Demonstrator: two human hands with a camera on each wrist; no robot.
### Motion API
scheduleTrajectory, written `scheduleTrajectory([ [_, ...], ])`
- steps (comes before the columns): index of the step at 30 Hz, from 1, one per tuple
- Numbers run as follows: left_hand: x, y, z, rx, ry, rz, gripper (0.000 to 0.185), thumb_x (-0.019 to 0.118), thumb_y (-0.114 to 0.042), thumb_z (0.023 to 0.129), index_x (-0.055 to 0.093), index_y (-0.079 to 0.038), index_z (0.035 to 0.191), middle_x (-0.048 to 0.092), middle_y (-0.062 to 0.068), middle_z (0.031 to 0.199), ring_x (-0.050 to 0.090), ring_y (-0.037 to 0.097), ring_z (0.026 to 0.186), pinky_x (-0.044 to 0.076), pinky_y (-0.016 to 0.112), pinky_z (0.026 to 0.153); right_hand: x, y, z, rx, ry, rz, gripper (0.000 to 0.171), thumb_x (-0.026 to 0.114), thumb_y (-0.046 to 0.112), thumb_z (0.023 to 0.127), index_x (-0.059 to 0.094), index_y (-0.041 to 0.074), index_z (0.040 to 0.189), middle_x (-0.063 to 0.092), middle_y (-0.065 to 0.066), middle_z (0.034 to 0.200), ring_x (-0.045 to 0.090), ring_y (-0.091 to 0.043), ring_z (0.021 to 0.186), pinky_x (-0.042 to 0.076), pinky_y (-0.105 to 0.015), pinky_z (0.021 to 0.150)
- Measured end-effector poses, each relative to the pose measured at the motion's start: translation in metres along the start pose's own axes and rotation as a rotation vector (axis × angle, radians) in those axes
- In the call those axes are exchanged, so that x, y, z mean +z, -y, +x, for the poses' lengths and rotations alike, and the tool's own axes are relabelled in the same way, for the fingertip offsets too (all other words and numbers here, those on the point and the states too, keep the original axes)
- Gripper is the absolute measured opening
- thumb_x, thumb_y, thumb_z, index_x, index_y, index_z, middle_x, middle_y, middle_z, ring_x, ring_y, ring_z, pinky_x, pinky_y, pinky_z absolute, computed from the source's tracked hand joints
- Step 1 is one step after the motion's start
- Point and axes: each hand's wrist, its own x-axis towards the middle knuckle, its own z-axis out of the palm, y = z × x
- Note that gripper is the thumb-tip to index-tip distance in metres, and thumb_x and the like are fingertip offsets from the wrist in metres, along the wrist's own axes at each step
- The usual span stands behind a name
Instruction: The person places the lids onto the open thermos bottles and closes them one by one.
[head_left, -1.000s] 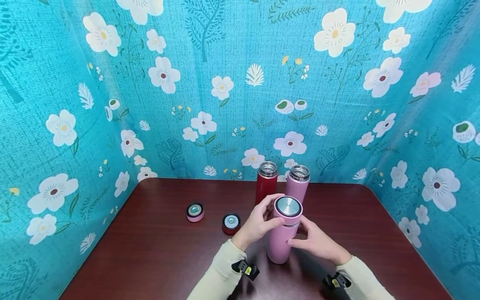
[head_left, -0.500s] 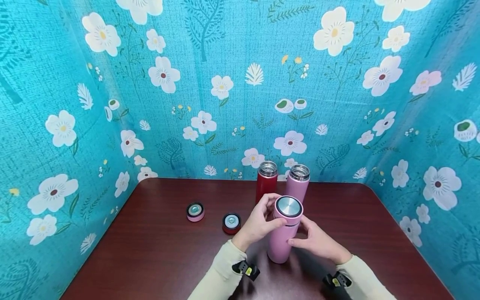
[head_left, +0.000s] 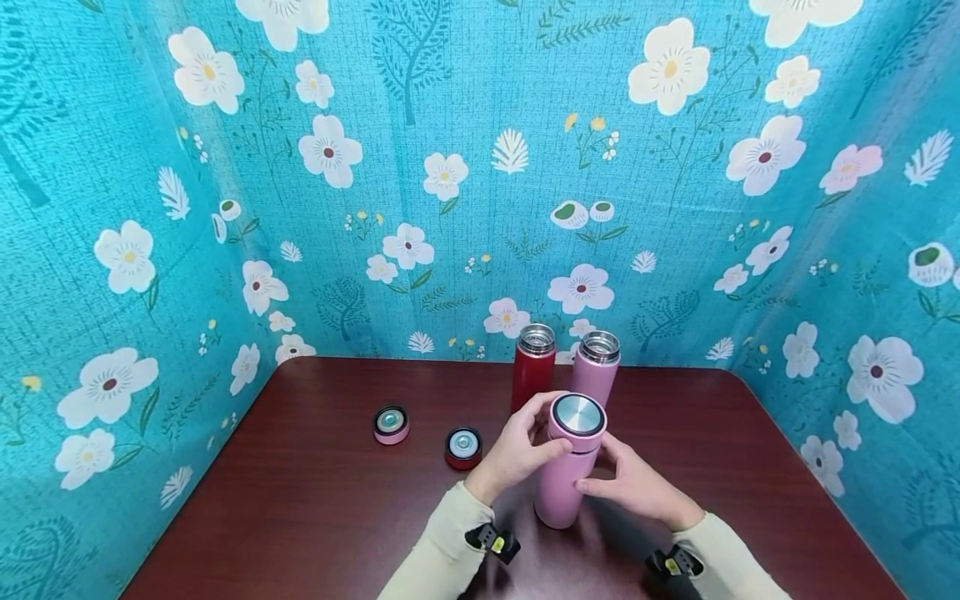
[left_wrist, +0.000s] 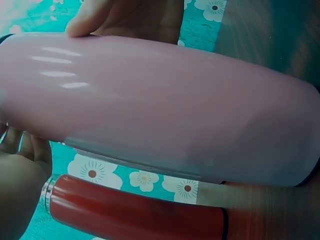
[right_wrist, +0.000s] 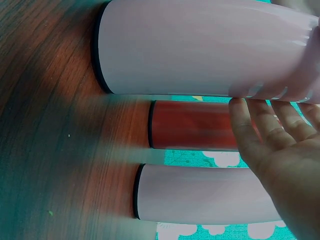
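Note:
A pink thermos bottle [head_left: 561, 492] stands near the front of the table, slightly tilted in the head view. Its pink lid [head_left: 590, 439] with a silver disc on top sits on the mouth, with a thin dark line below it. My left hand [head_left: 517, 454] grips the lid from the left, thumb at the front. On the right, my right hand [head_left: 641, 487] holds the upper body, thumb in front and fingers behind. In the right wrist view, the fingertips [right_wrist: 239, 106] touch the thermos bottle's side. Both wrist views show its smooth pink body close up.
Behind stand a lidless red thermos bottle [head_left: 533, 371] and a lidless pink one [head_left: 596, 367]. To the left lie a pink-rimmed lid [head_left: 391, 435] and a red-rimmed lid [head_left: 462, 458], undersides up. A flowered blue curtain [head_left: 480, 208] surrounds the dark wooden table [head_left: 315, 500].

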Motion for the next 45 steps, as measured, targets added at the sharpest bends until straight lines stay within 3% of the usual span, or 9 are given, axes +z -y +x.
scheduleTrajectory([
  [7, 0.002, 0.001, 0.001, -0.020, -0.039, -0.006, 0.064, 0.068, -0.028, 0.088, 0.037, -0.003, 0.138, 0.053, 0.015, 0.124, 0.050, 0.008, 0.110, 0.040, 0.034, 0.098, 0.001, 0.000, 0.000, 0.009, 0.005, 0.016, 0.072, 0.069, 0.009, 0.085, 0.031, 0.022, 0.145, 0.046, -0.006, 0.138, 0.052, -0.020, 0.118, 0.046, -0.034, 0.092],
  [12, 0.000, 0.002, 0.000, 0.017, -0.003, -0.039, 0.064, 0.061, -0.028, 0.092, 0.031, 0.001, 0.140, 0.050, 0.022, 0.128, 0.049, 0.011, 0.114, 0.037, 0.037, 0.101, 0.001, 0.002, 0.000, 0.023, 0.005, 0.016, 0.072, 0.069, 0.010, 0.085, 0.031, 0.023, 0.145, 0.046, -0.006, 0.137, 0.052, -0.021, 0.117, 0.046, -0.032, 0.092],
  [18, 0.000, 0.001, 0.000, 0.034, 0.030, -0.018, 0.058, 0.053, -0.021, 0.092, 0.031, 0.002, 0.141, 0.045, 0.021, 0.133, 0.044, 0.012, 0.119, 0.035, 0.035, 0.103, 0.001, 0.002, 0.000, 0.010, 0.002, 0.010, 0.071, 0.069, 0.009, 0.085, 0.032, 0.020, 0.144, 0.047, -0.006, 0.136, 0.054, -0.021, 0.116, 0.046, -0.033, 0.091],
  [26, 0.003, 0.000, 0.001, 0.031, -0.001, 0.046, 0.064, 0.066, -0.031, 0.089, 0.036, -0.001, 0.137, 0.047, 0.018, 0.130, 0.046, 0.012, 0.114, 0.042, 0.034, 0.096, 0.001, 0.002, 0.000, 0.005, 0.011, 0.031, 0.073, 0.069, 0.008, 0.085, 0.030, 0.019, 0.146, 0.045, -0.009, 0.138, 0.053, -0.021, 0.117, 0.046, -0.036, 0.092],
  [30, 0.002, 0.001, 0.001, 0.020, -0.003, 0.040, 0.063, 0.065, -0.031, 0.089, 0.038, -0.001, 0.137, 0.048, 0.018, 0.129, 0.047, 0.009, 0.113, 0.041, 0.034, 0.097, 0.001, 0.002, -0.001, 0.009, 0.014, 0.033, 0.073, 0.069, 0.009, 0.085, 0.030, 0.020, 0.146, 0.045, -0.008, 0.137, 0.053, -0.021, 0.116, 0.047, -0.037, 0.091],
  [34, -0.001, 0.021, 0.003, 0.032, 0.016, 0.019, 0.067, 0.061, -0.039, 0.090, 0.035, -0.006, 0.142, 0.048, 0.013, 0.132, 0.046, 0.011, 0.117, 0.039, 0.034, 0.099, 0.001, 0.002, -0.001, 0.007, 0.014, 0.024, 0.072, 0.069, 0.009, 0.085, 0.031, 0.020, 0.145, 0.046, -0.007, 0.136, 0.054, -0.021, 0.115, 0.047, -0.037, 0.091],
  [37, -0.002, 0.028, 0.003, 0.036, 0.030, -0.023, 0.067, 0.058, -0.039, 0.091, 0.031, -0.007, 0.144, 0.046, 0.014, 0.134, 0.045, 0.013, 0.120, 0.037, 0.035, 0.101, 0.001, 0.002, -0.001, 0.004, 0.010, 0.013, 0.071, 0.069, 0.010, 0.085, 0.032, 0.020, 0.145, 0.047, -0.007, 0.136, 0.054, -0.021, 0.115, 0.046, -0.037, 0.091],
  [41, -0.002, 0.010, 0.001, 0.032, 0.050, -0.042, 0.060, 0.054, -0.025, 0.093, 0.030, 0.000, 0.141, 0.044, 0.022, 0.133, 0.044, 0.012, 0.119, 0.036, 0.036, 0.103, 0.000, 0.003, 0.000, 0.000, 0.001, -0.005, 0.070, 0.070, 0.010, 0.085, 0.034, 0.020, 0.144, 0.048, -0.006, 0.135, 0.054, -0.020, 0.116, 0.046, -0.033, 0.091],
  [45, 0.001, 0.000, 0.000, 0.022, 0.037, 0.004, 0.057, 0.057, -0.022, 0.091, 0.033, 0.001, 0.138, 0.046, 0.021, 0.130, 0.046, 0.010, 0.115, 0.039, 0.035, 0.100, 0.000, 0.002, 0.000, -0.020, 0.003, -0.012, 0.069, 0.070, 0.010, 0.085, 0.034, 0.018, 0.144, 0.048, -0.008, 0.135, 0.054, -0.018, 0.115, 0.047, -0.032, 0.091],
])
